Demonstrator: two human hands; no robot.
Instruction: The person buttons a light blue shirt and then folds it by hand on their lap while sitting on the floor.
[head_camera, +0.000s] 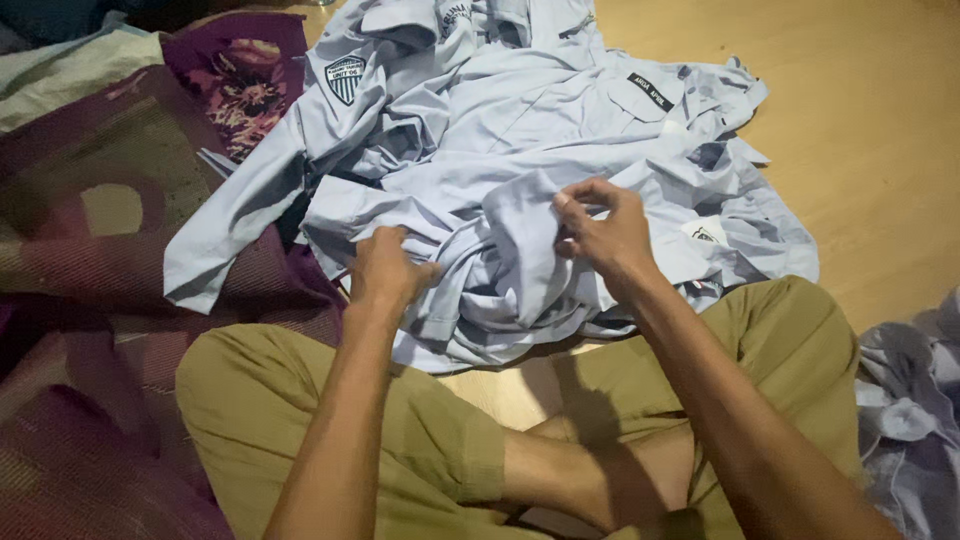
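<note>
Both hands grip a pale blue shirt (500, 250) on the floor (880, 130): left hand (385, 268) bunches cloth, right hand (600, 230) pinches a fold. A shield patch (345, 78) lies beyond the left fingers, a dark name tag (650, 92) beyond the right.

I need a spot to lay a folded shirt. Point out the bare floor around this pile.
Bare wooden floor lies right of the pale blue shirt pile, up to the crumpled cloth at the right edge. A small patch shows between the knees. Left is covered by the maroon patterned blanket. The left hand and right hand grip the pile's crowded front.
</note>
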